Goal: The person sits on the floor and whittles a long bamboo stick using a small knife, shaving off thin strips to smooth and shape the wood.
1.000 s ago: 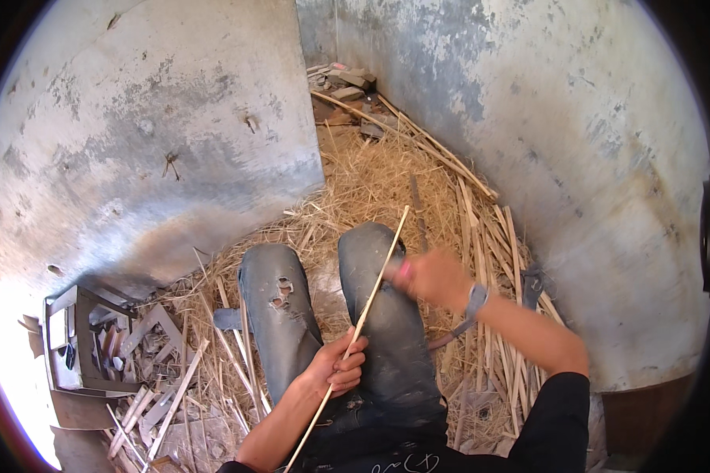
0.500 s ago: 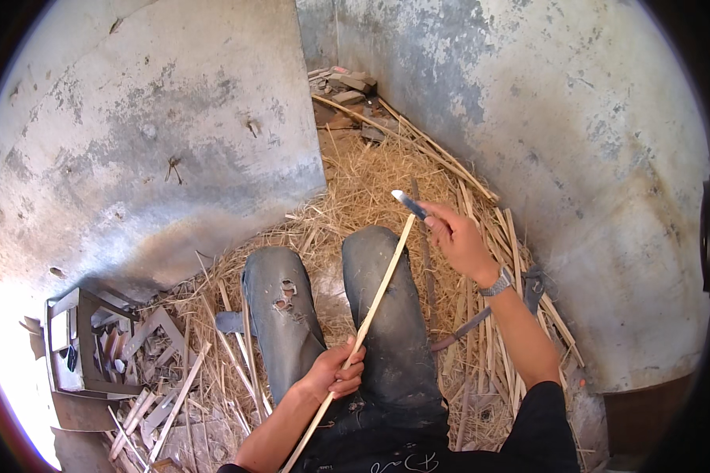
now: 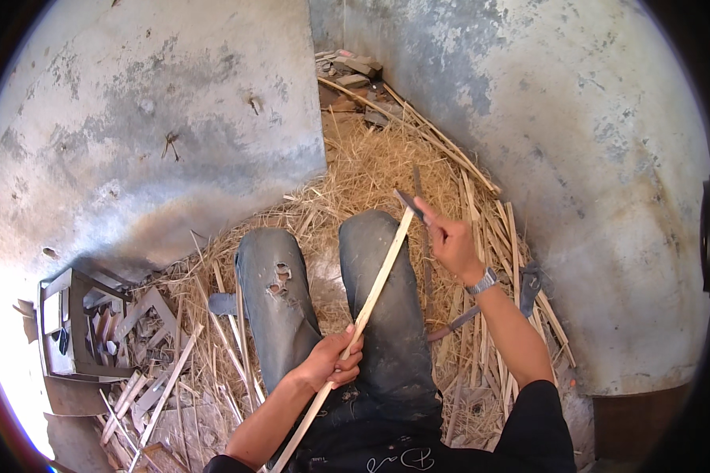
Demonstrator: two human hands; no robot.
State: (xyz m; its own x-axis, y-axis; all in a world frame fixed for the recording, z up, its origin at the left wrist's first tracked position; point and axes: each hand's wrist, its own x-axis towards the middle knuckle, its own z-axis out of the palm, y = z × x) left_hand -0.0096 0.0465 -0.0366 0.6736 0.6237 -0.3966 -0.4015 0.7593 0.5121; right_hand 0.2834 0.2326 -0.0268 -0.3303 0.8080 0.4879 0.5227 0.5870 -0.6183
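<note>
My left hand (image 3: 333, 361) is closed around a long pale strip of wood or bamboo (image 3: 381, 277) near my lap. The strip slants up and to the right across my right thigh, and its lower end runs out past the bottom edge. In my right hand (image 3: 454, 246), above the right knee, is a knife (image 3: 408, 202) with a short dark blade. Its blade lies at the strip's upper end, apparently touching it. The handle is mostly hidden by the fingers.
Thin shavings (image 3: 379, 162) cover the floor ahead of my knees. Long strips (image 3: 489, 260) lie along the right wall, with a dark curved tool handle (image 3: 456, 322) nearby. To the left stands a wooden frame (image 3: 75, 315) beside scraps. Rubble (image 3: 356, 71) fills the far corner.
The knife has come down to the strip's upper end, and its blade has turned from bright to dark. The strip has rolled to show a broader face. My left hand keeps its grip.
</note>
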